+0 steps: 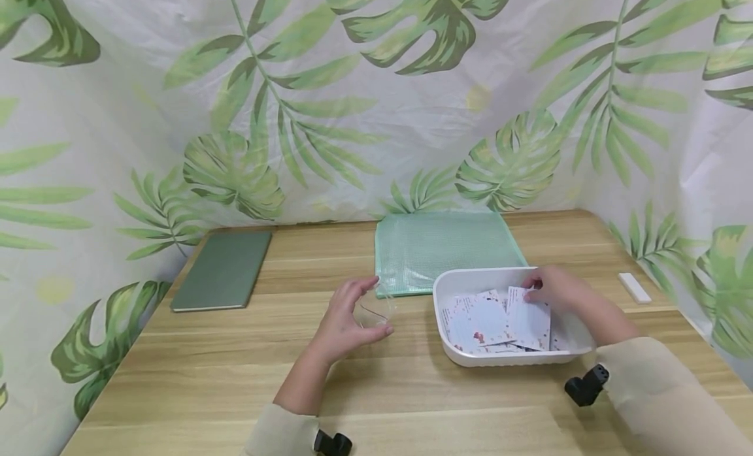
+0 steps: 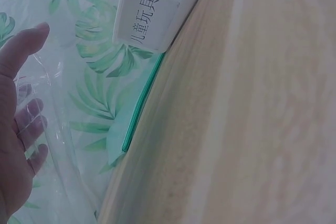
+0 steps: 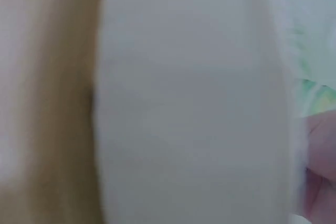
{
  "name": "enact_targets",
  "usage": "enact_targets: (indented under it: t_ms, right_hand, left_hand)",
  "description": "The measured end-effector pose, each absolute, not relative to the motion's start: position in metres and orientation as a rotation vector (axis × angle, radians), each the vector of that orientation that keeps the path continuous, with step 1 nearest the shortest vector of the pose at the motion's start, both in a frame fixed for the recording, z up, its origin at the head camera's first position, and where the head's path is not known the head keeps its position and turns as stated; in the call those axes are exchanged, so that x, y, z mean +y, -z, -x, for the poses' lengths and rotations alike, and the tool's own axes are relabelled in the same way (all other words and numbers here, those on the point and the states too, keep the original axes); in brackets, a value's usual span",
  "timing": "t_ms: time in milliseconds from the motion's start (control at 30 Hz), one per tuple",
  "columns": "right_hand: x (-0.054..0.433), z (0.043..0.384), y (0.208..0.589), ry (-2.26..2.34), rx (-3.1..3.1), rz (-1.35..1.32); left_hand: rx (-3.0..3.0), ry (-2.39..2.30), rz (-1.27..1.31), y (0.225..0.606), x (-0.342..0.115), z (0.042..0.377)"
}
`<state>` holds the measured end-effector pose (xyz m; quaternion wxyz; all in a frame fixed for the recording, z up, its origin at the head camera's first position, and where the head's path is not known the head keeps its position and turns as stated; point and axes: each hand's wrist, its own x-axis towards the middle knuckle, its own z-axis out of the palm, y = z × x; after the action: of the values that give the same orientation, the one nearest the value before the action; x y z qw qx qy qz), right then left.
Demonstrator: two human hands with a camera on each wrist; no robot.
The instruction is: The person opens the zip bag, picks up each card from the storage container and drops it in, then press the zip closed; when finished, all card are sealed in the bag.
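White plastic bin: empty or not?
Not empty: the head view shows several printed paper cards lying inside the white plastic bin. Cannot tell how deep they go.

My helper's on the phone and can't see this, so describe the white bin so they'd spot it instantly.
On the wood-grain table, look right of centre, just in front of the mint-green mesh pouch. There sits a white bin with rounded corners, the person's right hand at the printed cards inside. Unlike the flat pouch behind, it has raised walls.
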<state>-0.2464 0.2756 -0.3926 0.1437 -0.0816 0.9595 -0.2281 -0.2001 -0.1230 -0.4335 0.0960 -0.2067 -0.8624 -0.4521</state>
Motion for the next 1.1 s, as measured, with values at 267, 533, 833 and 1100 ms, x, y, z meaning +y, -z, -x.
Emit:
enact_targets:
  t_ms: [267,533,833,1100]
  right_hand:
    - [0.281,0.235,0.348,0.804,2.776,0.256]
    - [0.250,0.205,0.322,1.225,2.943,0.069]
    - [0.171,0.181,0.352,1.754,2.693,-0.011]
    - [0.132,0.179,0.368,1.803,2.623,-0.114]
  left_hand:
    - [-2.565,1.332,0.630,0.432,-0.122,0.200]
    - [-2.569,1.301,0.628,0.430,-0.121,0.199]
    - [-2.589,1.200,0.645,0.432,-0.119,0.198]
    - [-2.584,1.131,0.655,0.431,-0.119,0.198]
